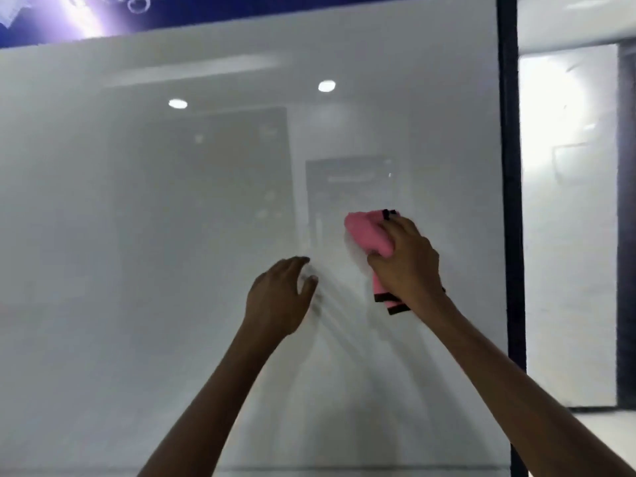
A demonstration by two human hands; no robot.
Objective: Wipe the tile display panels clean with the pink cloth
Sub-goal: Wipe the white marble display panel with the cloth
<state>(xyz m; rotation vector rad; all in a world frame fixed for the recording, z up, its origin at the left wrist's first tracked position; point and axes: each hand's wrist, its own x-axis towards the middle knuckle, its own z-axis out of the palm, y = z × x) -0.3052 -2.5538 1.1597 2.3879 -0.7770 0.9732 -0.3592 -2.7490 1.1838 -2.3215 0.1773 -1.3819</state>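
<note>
1. Right now the pink cloth [370, 234] is bunched in my right hand [406, 261] and pressed on the white tile display panel [172, 235], a little right of its middle. The cloth has a black edge, which shows above my hand and below my wrist.
2. My right fingers [395, 227] are curled around the cloth and grip it; the thumb lies on its lower side.
3. My left hand [280, 294] is just beside the right one, to its left and slightly lower. Its fingers [296, 262] are loosely bent and hold nothing. The fingertips are at the panel, but I cannot tell if they really touch it.
4. The panel is glossy and reflects two round ceiling lights and some dark shapes of the room. Faint streaks show on it under my hands.
5. Above the panel runs a blue sign band [275, 8] with a bright glare.
6. On the right a dark vertical frame [511, 201] closes the panel, and behind it stands another white panel [568, 235].
</note>
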